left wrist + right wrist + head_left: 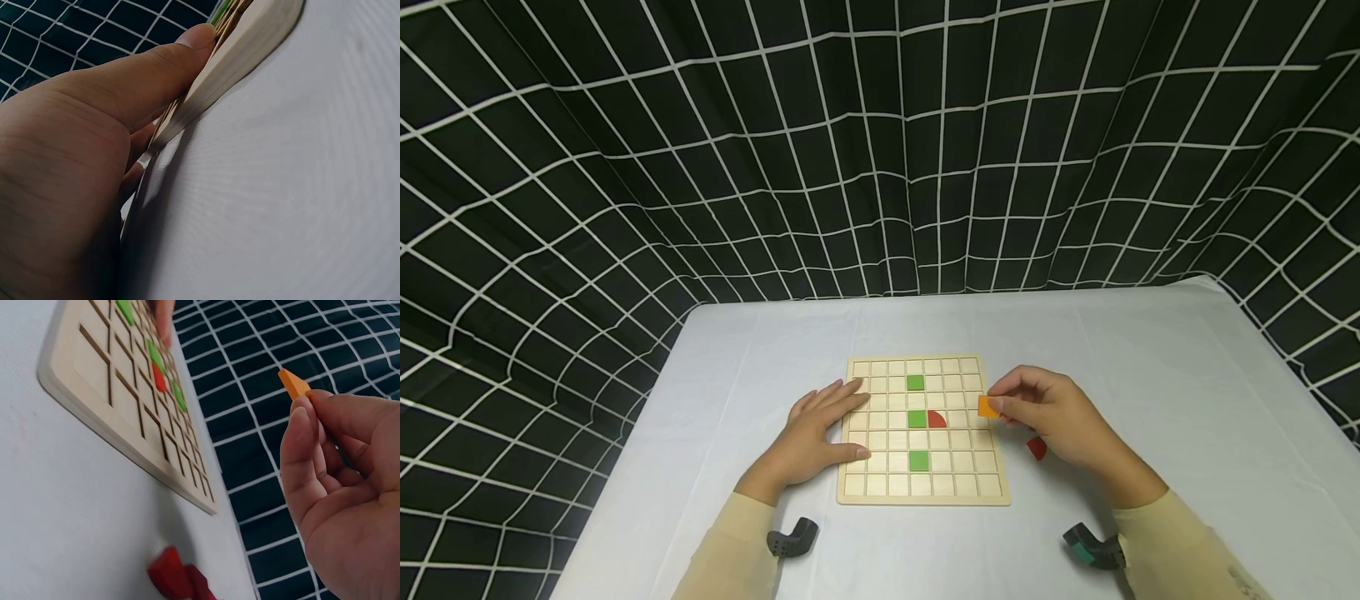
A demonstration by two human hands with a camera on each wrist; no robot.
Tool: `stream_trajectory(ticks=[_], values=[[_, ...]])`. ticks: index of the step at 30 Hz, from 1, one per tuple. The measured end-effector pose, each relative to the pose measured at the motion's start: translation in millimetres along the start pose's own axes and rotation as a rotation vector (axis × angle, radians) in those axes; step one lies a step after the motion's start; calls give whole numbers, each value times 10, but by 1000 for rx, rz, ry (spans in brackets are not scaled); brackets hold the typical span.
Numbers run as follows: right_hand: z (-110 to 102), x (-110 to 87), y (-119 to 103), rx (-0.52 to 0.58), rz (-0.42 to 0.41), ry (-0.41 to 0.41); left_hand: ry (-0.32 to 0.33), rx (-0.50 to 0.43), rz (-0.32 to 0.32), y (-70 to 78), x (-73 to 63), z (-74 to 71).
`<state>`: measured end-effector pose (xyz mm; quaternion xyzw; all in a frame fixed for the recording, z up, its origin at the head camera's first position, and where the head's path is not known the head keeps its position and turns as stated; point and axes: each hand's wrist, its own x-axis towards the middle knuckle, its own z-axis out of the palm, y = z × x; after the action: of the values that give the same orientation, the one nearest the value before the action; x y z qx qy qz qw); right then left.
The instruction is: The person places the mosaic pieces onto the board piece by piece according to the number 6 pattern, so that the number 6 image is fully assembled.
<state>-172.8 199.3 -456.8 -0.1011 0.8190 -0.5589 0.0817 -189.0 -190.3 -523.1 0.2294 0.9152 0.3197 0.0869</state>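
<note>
Hand (809, 435) spread over left edge of board (925, 501), orange tile (985, 407) at right.
Right hand (1058, 415) pinches the tile, apparently just above the board's rim; it should prove light and stiff, best gripped by opposite edges.

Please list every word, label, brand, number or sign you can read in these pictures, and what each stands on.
No text can be read.
Right sleeve: a faint mark, too small and blurred to tell whether it is lettering.
Wooden board, orange piece, green squares, red pieces: no lettering visible.
</note>
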Motion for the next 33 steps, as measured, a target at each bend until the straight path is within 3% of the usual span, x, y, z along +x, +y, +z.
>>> stream_trajectory(ticks=[4,15,33], values=[[83,12,15,11,24,-28,1,-5,1,5,-1,0],[314,48,92,92,-15,-97,0,-2,7,4,8,-7],[533,76,227,48,-15,-126,-6,5,0,-9,11,-2]])
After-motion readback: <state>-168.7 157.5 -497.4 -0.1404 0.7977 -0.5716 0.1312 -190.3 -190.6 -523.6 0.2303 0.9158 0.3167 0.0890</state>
